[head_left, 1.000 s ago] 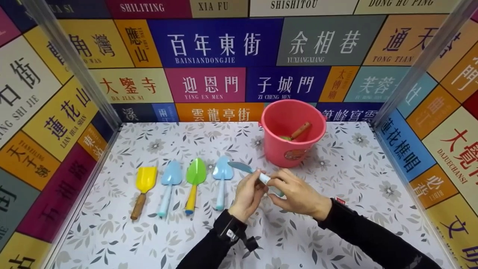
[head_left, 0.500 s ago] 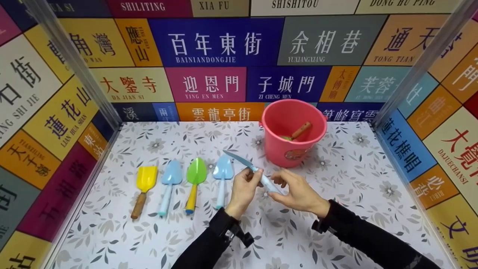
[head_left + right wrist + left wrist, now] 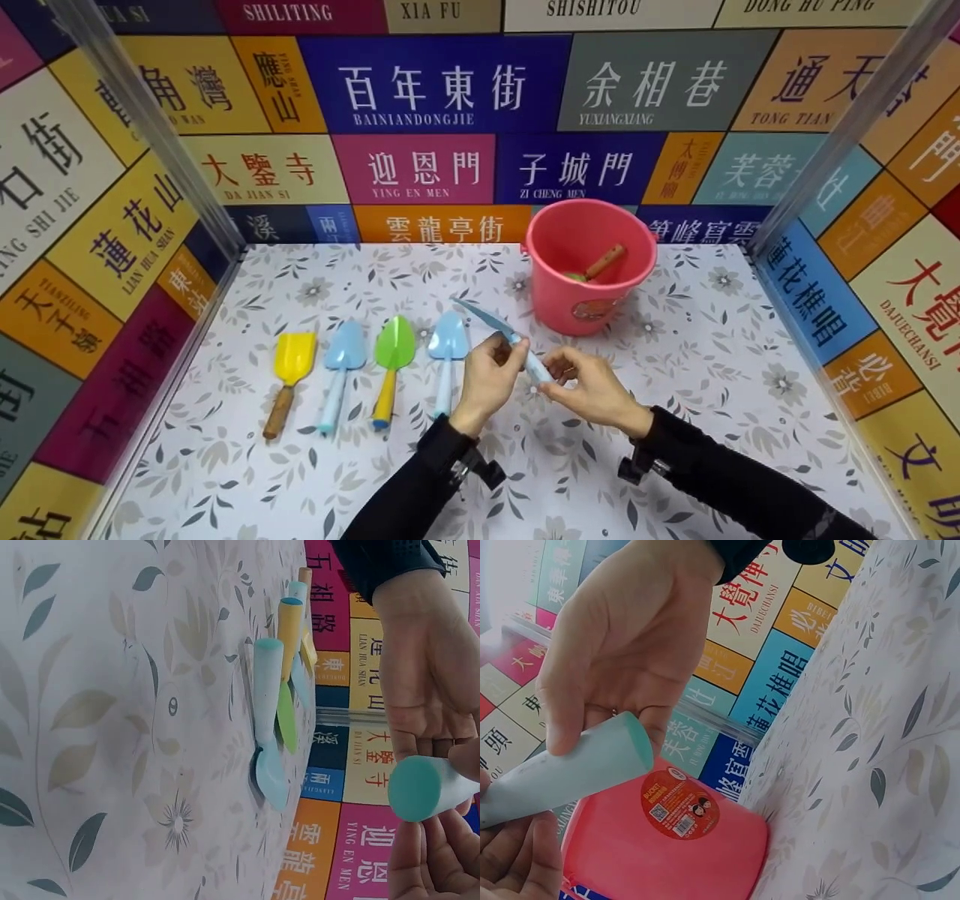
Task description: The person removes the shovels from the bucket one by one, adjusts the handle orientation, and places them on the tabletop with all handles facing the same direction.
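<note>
Together, both hands (image 3: 489,379) (image 3: 592,386) pinch a blue trowel (image 3: 535,366) near the pink bucket (image 3: 574,306).

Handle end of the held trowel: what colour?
Teal; the handle end shows best in the right wrist view.

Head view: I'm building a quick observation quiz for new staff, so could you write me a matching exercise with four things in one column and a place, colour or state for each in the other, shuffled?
Column one
1. Yellow shovel
2. Green trowel
3. Pink bucket
4. Left hand

Column two
A. Holds a light blue trowel
B. Stands upright with a wooden-handled tool inside
C. Has a yellow handle with a blue end
D. Lies at the left end of the row of tools

Right pairs: 1-D, 2-C, 3-B, 4-A.
</note>
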`<action>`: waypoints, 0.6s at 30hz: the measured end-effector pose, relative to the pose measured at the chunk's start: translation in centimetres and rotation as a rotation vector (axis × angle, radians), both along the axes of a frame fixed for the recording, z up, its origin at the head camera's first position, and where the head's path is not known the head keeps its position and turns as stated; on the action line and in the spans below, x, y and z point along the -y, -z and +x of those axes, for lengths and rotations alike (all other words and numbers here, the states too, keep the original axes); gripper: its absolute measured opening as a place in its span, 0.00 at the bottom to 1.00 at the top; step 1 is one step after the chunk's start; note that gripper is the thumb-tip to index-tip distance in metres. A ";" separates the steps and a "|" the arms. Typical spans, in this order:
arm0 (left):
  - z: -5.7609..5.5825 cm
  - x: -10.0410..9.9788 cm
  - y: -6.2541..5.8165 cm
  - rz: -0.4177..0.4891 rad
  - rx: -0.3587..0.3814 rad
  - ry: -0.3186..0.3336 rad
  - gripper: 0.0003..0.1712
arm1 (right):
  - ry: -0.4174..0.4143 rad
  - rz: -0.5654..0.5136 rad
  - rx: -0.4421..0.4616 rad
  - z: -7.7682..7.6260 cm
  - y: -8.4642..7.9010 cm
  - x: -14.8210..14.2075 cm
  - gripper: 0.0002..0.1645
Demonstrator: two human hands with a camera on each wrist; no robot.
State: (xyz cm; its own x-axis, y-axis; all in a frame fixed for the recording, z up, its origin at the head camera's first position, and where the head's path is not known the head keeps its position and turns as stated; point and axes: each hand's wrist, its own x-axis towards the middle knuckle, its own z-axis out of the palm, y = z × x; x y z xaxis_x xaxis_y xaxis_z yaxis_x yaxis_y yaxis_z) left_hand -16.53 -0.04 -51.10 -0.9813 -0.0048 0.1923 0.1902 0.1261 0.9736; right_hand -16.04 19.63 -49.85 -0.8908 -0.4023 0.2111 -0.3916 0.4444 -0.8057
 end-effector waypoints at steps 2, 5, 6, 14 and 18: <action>0.0 -0.1 -0.1 0.023 0.005 0.002 0.13 | 0.015 -0.015 0.009 0.1 0.0 0.1 0.15; -0.1 -0.3 -0.2 0.089 0.034 0.014 0.12 | 0.045 -0.043 0.017 0.3 0.0 0.3 0.15; -0.1 -0.4 -0.2 0.117 0.046 0.012 0.13 | 0.054 -0.056 0.022 0.3 0.1 0.5 0.14; 0.2 -1.4 -0.6 0.276 0.116 -0.115 0.16 | 0.097 -0.204 0.102 0.8 0.5 1.8 0.14; 0.2 -1.7 -0.6 0.307 0.100 -0.143 0.17 | 0.137 -0.258 0.152 1.1 0.9 2.4 0.14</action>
State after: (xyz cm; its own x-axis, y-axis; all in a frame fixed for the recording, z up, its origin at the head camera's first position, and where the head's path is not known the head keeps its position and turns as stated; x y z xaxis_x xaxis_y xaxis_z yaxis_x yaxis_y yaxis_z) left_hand -16.30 1.63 -50.48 -0.9805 -0.1860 0.0639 0.0939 -0.1571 0.9831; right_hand -14.98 17.28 -50.71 -0.9621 -0.2274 0.1504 -0.2086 0.2586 -0.9432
